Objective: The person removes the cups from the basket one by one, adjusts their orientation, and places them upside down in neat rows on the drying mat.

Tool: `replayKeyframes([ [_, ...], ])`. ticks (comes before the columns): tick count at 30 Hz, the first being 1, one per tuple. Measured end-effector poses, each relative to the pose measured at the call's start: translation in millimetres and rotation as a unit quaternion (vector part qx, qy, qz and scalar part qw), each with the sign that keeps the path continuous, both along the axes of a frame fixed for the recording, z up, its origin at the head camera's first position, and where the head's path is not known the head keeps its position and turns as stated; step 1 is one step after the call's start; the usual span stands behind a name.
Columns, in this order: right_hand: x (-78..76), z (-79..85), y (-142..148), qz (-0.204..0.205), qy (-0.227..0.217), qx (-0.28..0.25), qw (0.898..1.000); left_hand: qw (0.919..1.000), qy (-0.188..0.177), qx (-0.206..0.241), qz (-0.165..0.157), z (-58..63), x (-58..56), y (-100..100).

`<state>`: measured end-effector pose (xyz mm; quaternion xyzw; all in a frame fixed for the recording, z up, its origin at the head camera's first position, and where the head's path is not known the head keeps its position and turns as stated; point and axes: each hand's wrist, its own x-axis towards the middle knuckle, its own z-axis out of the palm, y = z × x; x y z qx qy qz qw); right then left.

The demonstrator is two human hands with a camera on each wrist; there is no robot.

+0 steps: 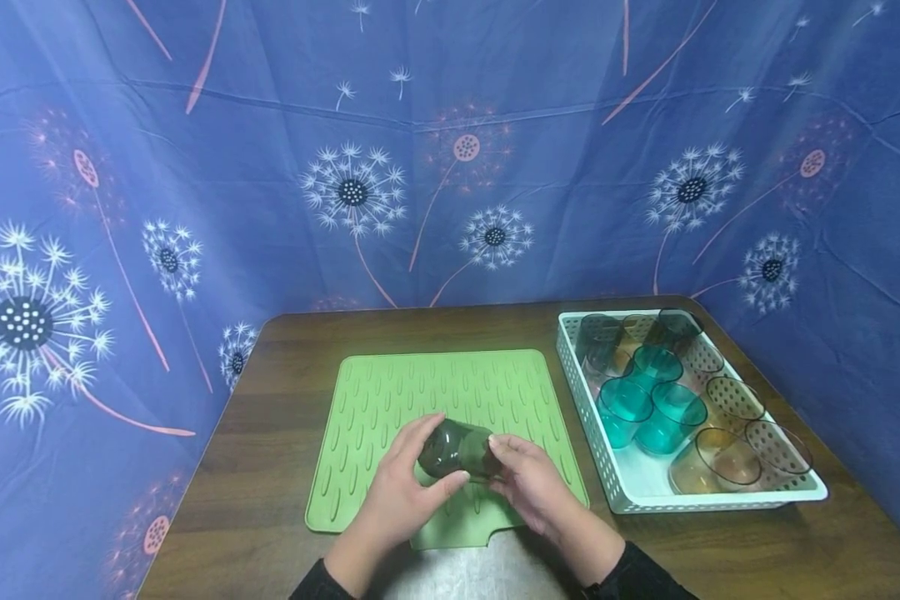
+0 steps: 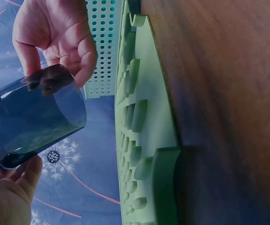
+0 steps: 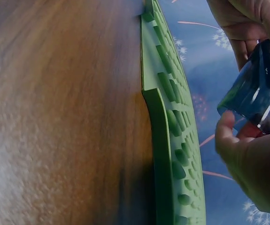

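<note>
A dark grey, see-through glass tumbler (image 1: 459, 450) lies tilted on its side between the two hands, above the green ribbed mat (image 1: 367, 392). The left hand (image 1: 402, 485) grips it around the base end, thumb along the near side. At the rim end, the right hand (image 1: 534, 485) pinches the wall, with its thumb on the near side. Daylight shows between the tumbler (image 2: 41, 112) and the mat (image 2: 146, 84) in the left wrist view. Seen from the right wrist, the right hand (image 3: 254, 159) holds the rim from below, and the left hand (image 3: 250, 23) is across from it.
To the right stands a white perforated basket (image 1: 617, 492) with several tumblers: teal glasses (image 1: 622, 408) in the middle, amber glasses (image 1: 720, 467) at the near side, dark grey glasses (image 1: 598, 337) at the back. A blue dandelion-print cloth (image 1: 420, 200) hangs behind the wooden table (image 1: 247, 467).
</note>
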<state>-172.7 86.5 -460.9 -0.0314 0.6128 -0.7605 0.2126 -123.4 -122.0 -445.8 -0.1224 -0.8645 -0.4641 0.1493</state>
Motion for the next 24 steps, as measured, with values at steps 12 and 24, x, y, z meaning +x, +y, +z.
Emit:
replayKeyframes([
  [12, -4.6, 3.7, 7, -0.094, 0.028, 0.076, 0.992, 0.9932, -0.069, -0.052, 0.077, 25.8, -32.8, -33],
  [24, -1.5, 13.0, 17, -0.096, 0.058, 0.153, 0.982, 0.9719, -0.128, -0.151, 0.127, 40.5, -89.1, -83],
])
